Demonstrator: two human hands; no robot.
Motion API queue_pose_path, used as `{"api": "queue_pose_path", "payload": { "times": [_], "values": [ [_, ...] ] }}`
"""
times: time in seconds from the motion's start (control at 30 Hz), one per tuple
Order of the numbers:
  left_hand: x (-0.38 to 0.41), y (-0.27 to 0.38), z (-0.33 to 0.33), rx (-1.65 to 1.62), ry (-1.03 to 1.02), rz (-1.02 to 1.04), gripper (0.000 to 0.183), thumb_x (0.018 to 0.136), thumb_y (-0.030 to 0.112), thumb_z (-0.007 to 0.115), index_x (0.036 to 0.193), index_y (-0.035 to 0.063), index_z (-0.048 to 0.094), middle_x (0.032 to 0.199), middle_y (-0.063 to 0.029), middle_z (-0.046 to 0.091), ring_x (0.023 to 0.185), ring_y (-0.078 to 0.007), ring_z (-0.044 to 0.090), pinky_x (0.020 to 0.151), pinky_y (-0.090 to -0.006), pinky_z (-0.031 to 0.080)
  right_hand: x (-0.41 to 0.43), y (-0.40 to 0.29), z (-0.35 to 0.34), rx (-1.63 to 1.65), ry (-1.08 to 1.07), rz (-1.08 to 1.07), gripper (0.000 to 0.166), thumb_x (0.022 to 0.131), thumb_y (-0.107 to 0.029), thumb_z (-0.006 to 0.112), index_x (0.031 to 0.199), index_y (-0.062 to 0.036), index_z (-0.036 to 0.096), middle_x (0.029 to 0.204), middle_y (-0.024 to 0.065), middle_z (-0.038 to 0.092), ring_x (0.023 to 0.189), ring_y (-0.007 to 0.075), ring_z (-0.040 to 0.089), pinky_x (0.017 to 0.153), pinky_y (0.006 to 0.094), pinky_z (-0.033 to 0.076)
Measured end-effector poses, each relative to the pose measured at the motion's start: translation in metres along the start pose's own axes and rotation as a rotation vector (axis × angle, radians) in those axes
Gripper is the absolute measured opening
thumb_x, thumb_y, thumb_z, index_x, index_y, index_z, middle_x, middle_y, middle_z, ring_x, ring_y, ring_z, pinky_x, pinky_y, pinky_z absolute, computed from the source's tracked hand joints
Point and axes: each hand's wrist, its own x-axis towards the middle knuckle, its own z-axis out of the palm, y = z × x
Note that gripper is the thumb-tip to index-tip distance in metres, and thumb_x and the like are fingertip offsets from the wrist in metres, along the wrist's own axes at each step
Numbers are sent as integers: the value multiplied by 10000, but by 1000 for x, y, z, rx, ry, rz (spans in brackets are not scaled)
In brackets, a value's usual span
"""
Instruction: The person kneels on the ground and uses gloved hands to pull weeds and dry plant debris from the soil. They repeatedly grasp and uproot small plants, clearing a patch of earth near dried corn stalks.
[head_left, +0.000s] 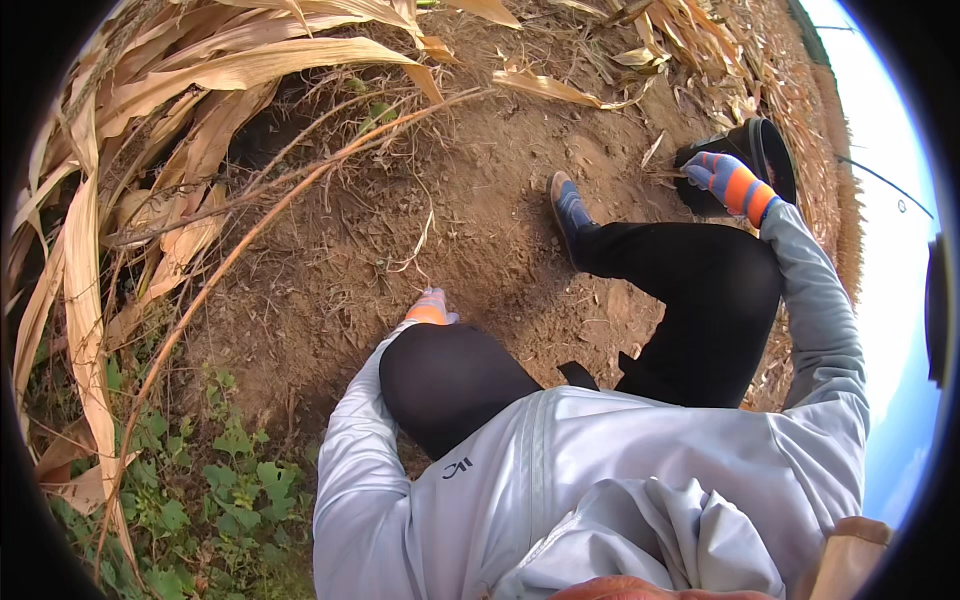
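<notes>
My left hand (431, 307), in a grey and orange glove, is low at the soil beside my bent knee. A thin pale dry stem (424, 238) runs down to its fingertips; the knee partly covers the hand, and its grip is unclear. My right hand (726, 182), gloved alike, is in front of a tilted black bucket (701, 201), its fingers curled. Thin dry plant strands (661, 174) show at those fingertips, but whether they are held cannot be made out. The bucket's mouth faces right, its inside dark.
Bare brown soil (495, 187) with root bits lies before me. Dry corn leaves (202, 82) and a long bent brown stalk (247, 247) arch over the left side. Green weeds (240, 480) grow at lower left. My shoe (570, 206) is planted near the bucket.
</notes>
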Motion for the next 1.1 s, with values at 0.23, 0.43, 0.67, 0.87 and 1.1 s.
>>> {"api": "queue_pose_path", "payload": {
  "times": [0.23,0.43,0.67,0.87,1.1],
  "values": [
    [-37,16,-22,-139,18,140,452,736,317,607,1054,9,517,1045,-177,541,980,-306,516,833,-351,410,157,-44,70,-133,29,-252,412,787,-259,581,1154,-103,478,978,126,593,876,237,577,774,319,445],
    [-104,89,-109,-282,141,254,242,783,226,555,981,86,557,948,-137,585,896,-278,554,767,-347,438,245,-116,91,-303,69,-571,573,746,-282,589,1253,-139,363,1249,162,397,1105,319,429,919,366,362],
    [-83,210,-212,249,1084,496,263,689,222,591,915,97,546,864,-101,537,850,-288,526,787,-384,407,306,-137,139,-258,0,-756,242,701,-216,611,888,-67,574,846,128,572,812,302,554,698,362,449],
    [4,189,-236,485,1102,-164,226,785,177,434,946,58,539,899,-95,571,878,-245,550,814,-413,392,302,-148,136,-201,-264,-629,387,765,-385,544,1076,-154,560,943,125,604,873,288,565,774,357,434],
    [-4,181,-214,243,848,-162,129,793,174,435,801,92,533,734,-119,586,668,-297,600,566,-402,469,291,-161,135,-516,-341,-701,405,832,-465,389,1016,-163,587,962,109,597,888,327,544,771,387,424]
  ]
}}
